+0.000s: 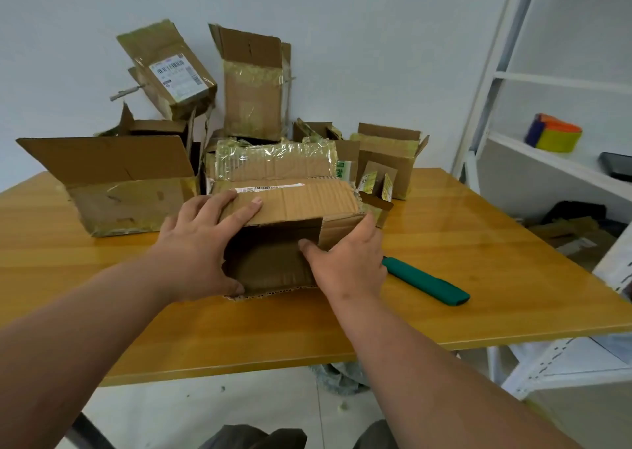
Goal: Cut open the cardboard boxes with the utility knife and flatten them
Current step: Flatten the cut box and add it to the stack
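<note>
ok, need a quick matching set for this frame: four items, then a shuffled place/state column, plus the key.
Items
1. utility knife
2. open-ended box
3. box with shipping label
4. coloured stack

Places/states
A. tilted, on top of the pile at the back
B. on the white shelf at the right
C. lying on the table, held by no hand
D. between the left hand and right hand

Pairs: 1-C, 2-D, 3-A, 4-B

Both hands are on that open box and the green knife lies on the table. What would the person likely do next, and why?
Probably press the box flat. Its near end already gapes open, the left hand grips the top edge, the right hand holds the side, and the knife lies unused.
</note>
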Action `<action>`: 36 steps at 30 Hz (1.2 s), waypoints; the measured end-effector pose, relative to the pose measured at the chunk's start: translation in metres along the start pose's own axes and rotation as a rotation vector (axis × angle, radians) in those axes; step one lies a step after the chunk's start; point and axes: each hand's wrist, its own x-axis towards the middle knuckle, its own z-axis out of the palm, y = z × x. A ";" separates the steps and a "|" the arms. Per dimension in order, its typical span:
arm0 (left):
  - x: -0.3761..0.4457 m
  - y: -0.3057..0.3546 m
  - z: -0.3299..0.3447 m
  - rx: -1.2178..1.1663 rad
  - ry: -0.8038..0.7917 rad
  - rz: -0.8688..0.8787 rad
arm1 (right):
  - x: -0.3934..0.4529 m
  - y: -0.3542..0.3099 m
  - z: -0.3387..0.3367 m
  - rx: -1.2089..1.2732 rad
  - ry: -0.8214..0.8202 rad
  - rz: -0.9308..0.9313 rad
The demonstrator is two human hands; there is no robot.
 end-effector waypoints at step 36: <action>-0.021 0.008 0.004 -0.465 0.286 -0.174 | 0.014 0.031 -0.063 0.294 -0.161 -0.195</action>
